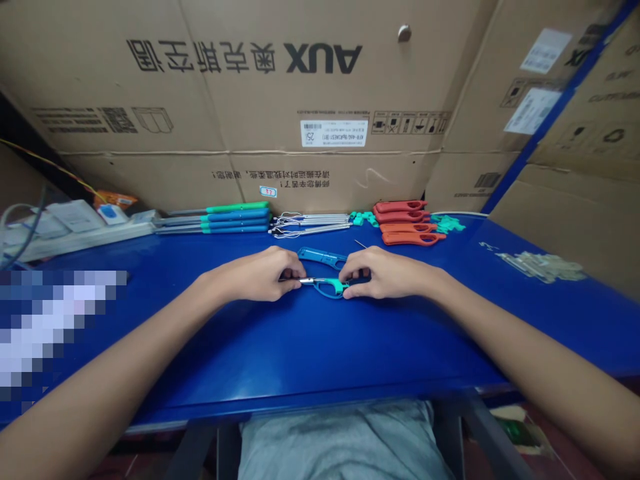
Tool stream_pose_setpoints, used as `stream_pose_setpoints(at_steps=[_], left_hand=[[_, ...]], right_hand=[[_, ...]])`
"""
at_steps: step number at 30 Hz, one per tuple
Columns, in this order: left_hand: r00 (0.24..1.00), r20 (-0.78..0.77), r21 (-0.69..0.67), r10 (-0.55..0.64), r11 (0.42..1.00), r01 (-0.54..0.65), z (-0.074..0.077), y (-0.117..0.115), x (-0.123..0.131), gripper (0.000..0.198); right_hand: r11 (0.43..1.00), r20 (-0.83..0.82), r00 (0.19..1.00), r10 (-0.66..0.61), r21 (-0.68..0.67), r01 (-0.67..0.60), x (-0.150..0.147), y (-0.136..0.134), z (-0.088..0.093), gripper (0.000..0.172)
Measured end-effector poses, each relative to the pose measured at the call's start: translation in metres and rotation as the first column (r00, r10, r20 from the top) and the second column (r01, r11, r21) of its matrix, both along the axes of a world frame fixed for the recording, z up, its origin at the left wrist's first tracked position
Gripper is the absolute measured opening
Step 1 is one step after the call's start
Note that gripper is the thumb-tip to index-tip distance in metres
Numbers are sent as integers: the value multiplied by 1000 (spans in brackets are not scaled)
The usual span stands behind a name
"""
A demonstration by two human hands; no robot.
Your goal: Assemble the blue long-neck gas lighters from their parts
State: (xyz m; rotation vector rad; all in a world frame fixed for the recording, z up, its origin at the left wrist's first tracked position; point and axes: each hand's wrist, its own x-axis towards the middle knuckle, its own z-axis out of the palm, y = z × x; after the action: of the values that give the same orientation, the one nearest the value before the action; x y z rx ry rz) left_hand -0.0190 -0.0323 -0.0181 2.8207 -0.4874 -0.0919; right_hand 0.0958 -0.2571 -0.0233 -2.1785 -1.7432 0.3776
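Both my hands work on a partly built long-nosed lighter over the blue table. My left hand is closed, pinching a thin metal tube at the lighter's left side. My right hand is closed too, thumb and fingertips pinching the turquoise trigger, which sits by a blue handle half with a loop. Just behind lies a second blue handle half, its right end partly covered by my right fingers. Fingers hide the ends of the held parts.
Along the back lie assembled lighters, metal rods with white wires, turquoise pieces and stacked red-orange handles. Clear plastic parts lie right. A power strip stands left; a cardboard wall rises behind.
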Motion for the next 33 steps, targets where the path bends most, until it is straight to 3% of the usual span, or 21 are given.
stream_pose_setpoints(at_steps=[8, 17, 26, 33], left_hand=[[998, -3, 20, 62, 998, -62, -1, 4, 1, 18], [991, -53, -86, 119, 989, -123, -4, 6, 7, 16], [998, -34, -58, 45, 997, -47, 0, -1, 2, 24], [998, 54, -42, -39, 998, 42, -6, -4, 4, 29]], right_hand=[[1000, 10, 1000, 4, 4, -4, 0, 0, 0, 26], [1000, 10, 1000, -4, -4, 4, -1, 0, 2, 25], [1000, 24, 1000, -8, 1, 8, -3, 1, 2, 24], [1000, 42, 999, -6, 13, 6, -3, 1, 1, 22]])
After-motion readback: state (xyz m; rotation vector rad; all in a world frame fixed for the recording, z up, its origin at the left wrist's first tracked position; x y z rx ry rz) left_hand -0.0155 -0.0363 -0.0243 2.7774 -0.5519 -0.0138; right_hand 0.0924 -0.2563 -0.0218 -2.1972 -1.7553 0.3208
